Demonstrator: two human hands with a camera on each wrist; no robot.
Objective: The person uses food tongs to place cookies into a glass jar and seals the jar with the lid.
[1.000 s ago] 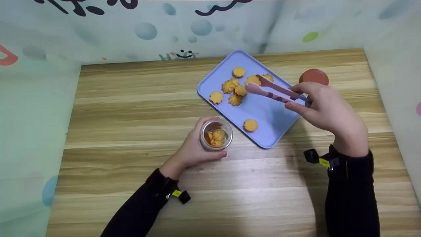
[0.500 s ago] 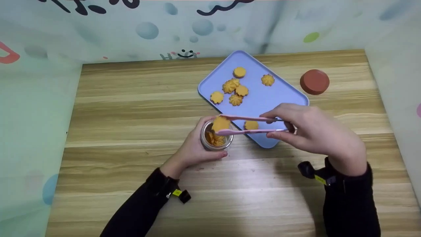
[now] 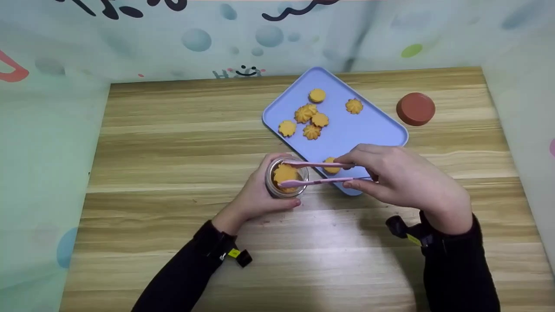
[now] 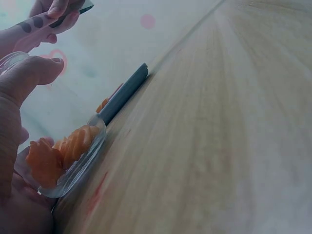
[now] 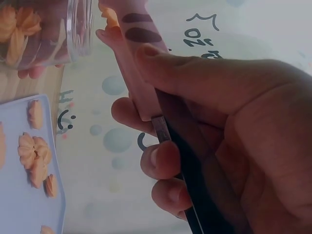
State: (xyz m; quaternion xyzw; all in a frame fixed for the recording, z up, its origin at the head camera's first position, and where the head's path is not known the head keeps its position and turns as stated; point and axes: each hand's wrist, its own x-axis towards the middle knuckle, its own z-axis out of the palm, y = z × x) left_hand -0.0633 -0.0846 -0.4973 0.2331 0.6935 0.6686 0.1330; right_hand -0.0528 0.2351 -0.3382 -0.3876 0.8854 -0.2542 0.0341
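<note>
My left hand [image 3: 256, 197] is wrapped round a clear jar [image 3: 305, 182] that stands on the table. Several swirled cookies [image 4: 73, 148] lie in the bottom of the jar, as the left wrist view shows. My right hand [image 3: 401, 175] grips pink tongs [image 3: 323, 180] between thumb and fingers. At the jar's mouth, a flat round cookie [image 3: 285, 174] sits between the tong tips. Whether it touches the cookies below cannot be made out. In the right wrist view the tongs [image 5: 141, 73] reach above the jar [image 5: 80, 29], and only the edge of that cookie shows.
Several more cookies [image 3: 312, 131] lie on a blue tray [image 3: 364, 125] right behind the jar. One cookie [image 3: 331, 165] near the tray's front corner is partly under the tongs. A reddish-brown lid [image 3: 416, 109] rests on the table to the tray's right. Printed cloth walls [image 3: 173, 56] border the table.
My right hand has carried a cookie in the tongs from the tray leftward and toward me, over the jar, then lowered it to the jar's mouth. My left hand has kept its hold.
</note>
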